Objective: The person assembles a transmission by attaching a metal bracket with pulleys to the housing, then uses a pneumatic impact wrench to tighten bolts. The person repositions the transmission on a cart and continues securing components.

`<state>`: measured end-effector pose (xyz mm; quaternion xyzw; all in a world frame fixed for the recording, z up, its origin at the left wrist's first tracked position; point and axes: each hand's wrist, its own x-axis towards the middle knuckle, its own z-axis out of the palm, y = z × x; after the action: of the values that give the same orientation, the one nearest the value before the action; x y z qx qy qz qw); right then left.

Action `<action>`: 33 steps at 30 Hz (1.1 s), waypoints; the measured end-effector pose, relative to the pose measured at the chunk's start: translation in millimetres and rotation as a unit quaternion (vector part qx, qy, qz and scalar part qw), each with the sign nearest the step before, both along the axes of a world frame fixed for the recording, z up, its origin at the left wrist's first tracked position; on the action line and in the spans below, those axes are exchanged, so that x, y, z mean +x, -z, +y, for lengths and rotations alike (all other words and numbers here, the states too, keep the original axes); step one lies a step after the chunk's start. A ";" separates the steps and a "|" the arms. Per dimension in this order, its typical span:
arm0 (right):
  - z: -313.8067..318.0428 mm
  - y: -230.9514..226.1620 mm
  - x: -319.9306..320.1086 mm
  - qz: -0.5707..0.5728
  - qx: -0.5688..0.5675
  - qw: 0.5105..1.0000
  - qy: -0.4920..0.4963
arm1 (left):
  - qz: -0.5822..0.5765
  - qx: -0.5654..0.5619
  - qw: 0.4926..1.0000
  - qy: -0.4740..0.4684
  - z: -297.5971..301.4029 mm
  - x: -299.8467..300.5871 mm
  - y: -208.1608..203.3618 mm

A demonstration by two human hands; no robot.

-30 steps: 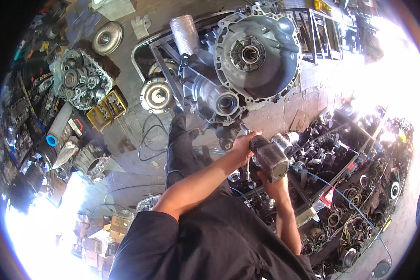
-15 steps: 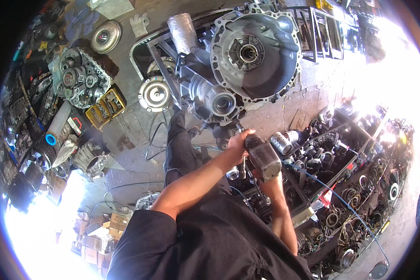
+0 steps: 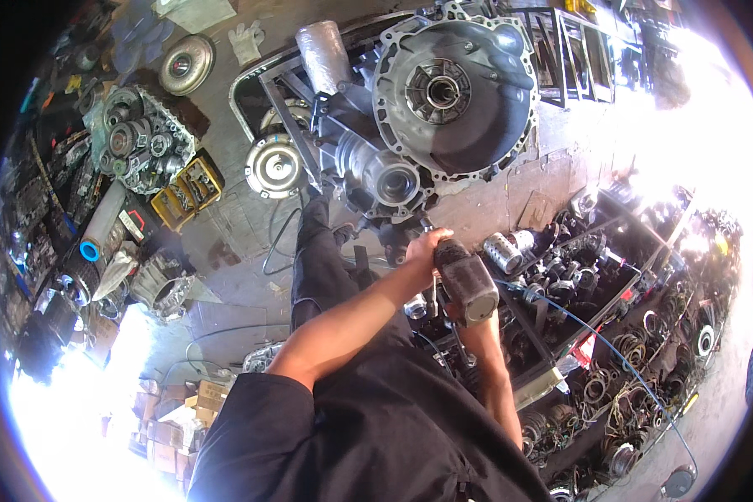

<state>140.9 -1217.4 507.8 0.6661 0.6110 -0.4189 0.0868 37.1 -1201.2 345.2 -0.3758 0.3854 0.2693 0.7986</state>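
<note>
An impact wrench (image 3: 470, 289) with a dark, worn body points away from me at the lower edge of a gearbox housing (image 3: 385, 171). My left hand (image 3: 427, 249) is closed around the wrench's front end. Past its fingers a thin metal extension (image 3: 427, 223) reaches toward the flange. Beneath the wrench's rear, my right hand (image 3: 477, 328) grips the handle side; the tool body hides most of its fingers. The big bell housing (image 3: 494, 117), with a splined hub (image 3: 440, 94) at its centre, sits upright beyond the hands. Whether the extension touches a bolt cannot be made out.
A metal-framed bin (image 3: 552, 356) of gears and shafts stands close at my right, a blue hose (image 3: 611, 351) crossing it. Torque converters (image 3: 274, 166) lie left of the stand (image 3: 289, 138). Farther left are an opened gearbox (image 3: 138, 138) and a yellow parts tray (image 3: 188, 194).
The wrench and both hands have shifted very slightly, with the right forearm moving a little left. The view has moved slightly too. Both hands keep their hold.
</note>
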 end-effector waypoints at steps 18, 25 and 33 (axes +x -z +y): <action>-9.3 7.2 25.7 -0.013 0.038 0.998 0.057 | 0.049 0.190 0.980 0.037 -2.5 13.8 50.0; -107.1 -0.9 5.6 0.081 0.103 0.985 0.114 | 0.111 0.291 0.947 0.085 -42.9 -21.4 7.7; -237.3 117.6 -25.4 0.075 0.217 0.971 -0.066 | 0.331 0.474 0.700 0.419 -130.5 -113.4 6.7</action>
<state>115.6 -1454.8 390.2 0.5936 0.7349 -0.3184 -0.0789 -76.3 -1331.7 338.4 0.3661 0.5638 0.1610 0.7226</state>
